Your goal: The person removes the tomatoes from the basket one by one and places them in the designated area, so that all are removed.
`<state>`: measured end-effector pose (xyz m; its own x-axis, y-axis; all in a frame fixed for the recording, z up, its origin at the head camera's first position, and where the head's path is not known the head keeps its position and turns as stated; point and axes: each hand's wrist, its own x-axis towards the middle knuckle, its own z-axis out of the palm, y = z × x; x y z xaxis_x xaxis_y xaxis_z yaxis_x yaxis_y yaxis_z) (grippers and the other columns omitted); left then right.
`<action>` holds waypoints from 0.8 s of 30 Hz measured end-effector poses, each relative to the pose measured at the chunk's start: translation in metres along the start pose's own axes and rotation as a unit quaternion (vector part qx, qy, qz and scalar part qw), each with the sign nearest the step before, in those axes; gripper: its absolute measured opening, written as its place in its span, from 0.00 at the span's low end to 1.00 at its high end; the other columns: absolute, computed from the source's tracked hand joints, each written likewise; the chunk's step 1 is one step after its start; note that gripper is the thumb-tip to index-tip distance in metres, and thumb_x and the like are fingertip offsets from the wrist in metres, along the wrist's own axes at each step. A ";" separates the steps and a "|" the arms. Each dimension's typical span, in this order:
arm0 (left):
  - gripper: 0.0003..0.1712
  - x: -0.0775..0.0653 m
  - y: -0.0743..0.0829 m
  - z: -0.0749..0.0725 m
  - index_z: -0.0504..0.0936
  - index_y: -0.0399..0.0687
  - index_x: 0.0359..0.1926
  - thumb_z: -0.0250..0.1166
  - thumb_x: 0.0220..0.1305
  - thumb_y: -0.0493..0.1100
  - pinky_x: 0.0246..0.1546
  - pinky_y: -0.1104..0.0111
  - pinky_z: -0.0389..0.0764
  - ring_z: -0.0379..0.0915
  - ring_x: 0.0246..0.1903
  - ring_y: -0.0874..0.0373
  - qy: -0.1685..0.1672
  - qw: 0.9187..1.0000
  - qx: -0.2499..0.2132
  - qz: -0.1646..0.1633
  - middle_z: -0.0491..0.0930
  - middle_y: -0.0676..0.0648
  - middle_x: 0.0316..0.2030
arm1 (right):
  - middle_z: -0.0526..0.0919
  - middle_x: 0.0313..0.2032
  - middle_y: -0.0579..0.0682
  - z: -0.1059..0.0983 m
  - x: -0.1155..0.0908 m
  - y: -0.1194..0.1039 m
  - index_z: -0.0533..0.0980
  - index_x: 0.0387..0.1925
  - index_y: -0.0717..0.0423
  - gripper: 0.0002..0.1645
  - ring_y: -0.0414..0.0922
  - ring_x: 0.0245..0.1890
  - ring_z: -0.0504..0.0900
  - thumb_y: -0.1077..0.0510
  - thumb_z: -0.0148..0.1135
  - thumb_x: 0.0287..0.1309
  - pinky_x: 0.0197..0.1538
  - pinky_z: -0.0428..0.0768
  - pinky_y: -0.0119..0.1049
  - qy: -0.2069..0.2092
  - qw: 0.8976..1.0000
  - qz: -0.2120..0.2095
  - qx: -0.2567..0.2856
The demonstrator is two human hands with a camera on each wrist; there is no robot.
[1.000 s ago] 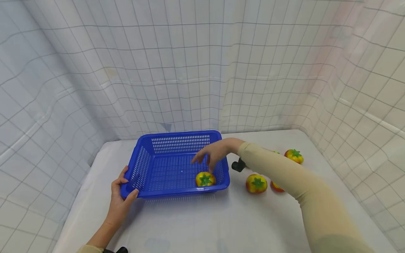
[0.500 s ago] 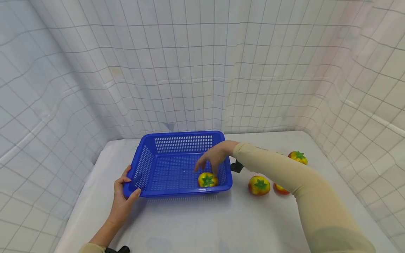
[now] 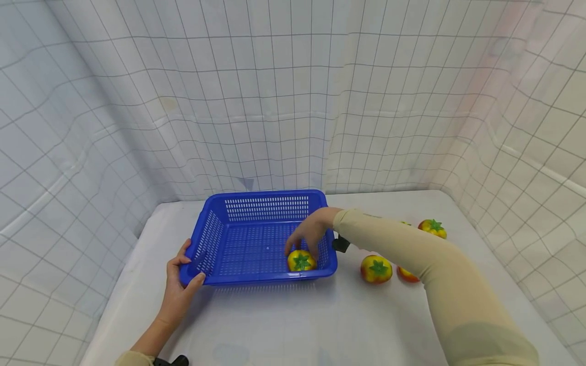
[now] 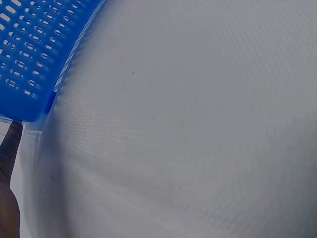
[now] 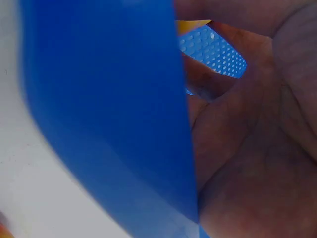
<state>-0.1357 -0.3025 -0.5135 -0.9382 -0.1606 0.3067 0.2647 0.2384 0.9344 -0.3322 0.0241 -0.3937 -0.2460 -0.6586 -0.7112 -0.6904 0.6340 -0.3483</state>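
Note:
A blue plastic basket (image 3: 263, 277) with slotted sides stands on the white-covered table. My left hand (image 3: 176, 290) grips its near left corner, thumb at the front rim and fingers on the left side; in the left wrist view a finger (image 4: 11, 148) meets the basket's (image 4: 29, 104) edge. Inside, at the near right corner, lies a yellow-and-red tomato-like fruit (image 3: 301, 261) with a green star-shaped top. My right hand (image 3: 313, 231) reaches over the right rim, with fingers and thumb curled down around this fruit. The right wrist view shows its palm (image 5: 242, 163) beside the blue basket wall (image 5: 109, 109).
Right of the basket, a similar fruit (image 3: 376, 269) lies on the table, with another (image 3: 408, 275) partly under my right forearm and one (image 3: 432, 228) farther back. My right sleeve (image 3: 412, 249) hides part of that area. White grid-patterned cloth (image 3: 256, 101) surrounds the table.
My right hand has come down and its fingers have closed in around the fruit in the basket. The left hand keeps its grip on the corner; the whole view has shifted slightly.

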 end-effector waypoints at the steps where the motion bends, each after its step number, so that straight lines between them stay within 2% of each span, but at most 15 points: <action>1: 0.24 0.000 0.000 0.000 0.54 0.47 0.56 0.57 0.70 0.27 0.60 0.84 0.63 0.40 0.78 0.51 0.000 1.000 -0.001 0.000 0.44 0.52 0.81 | 0.76 0.63 0.41 0.001 0.000 0.000 0.70 0.67 0.22 0.45 0.45 0.63 0.71 0.59 0.77 0.54 0.68 0.69 0.53 -0.001 1.000 0.001 -0.003; 24: 0.24 0.000 0.002 0.001 0.54 0.45 0.56 0.57 0.70 0.28 0.60 0.84 0.63 0.41 0.78 0.51 0.002 1.000 0.014 0.000 0.44 0.52 0.81 | 0.75 0.60 0.40 0.005 0.009 0.004 0.68 0.67 0.21 0.49 0.44 0.61 0.70 0.59 0.80 0.50 0.68 0.68 0.49 -0.014 1.000 -0.021 -0.003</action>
<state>-0.1355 -0.3008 -0.5115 -0.9369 -0.1643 0.3084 0.2594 0.2645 0.9289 -0.3334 0.0228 -0.4048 -0.1965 -0.6730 -0.7130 -0.7043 0.6028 -0.3749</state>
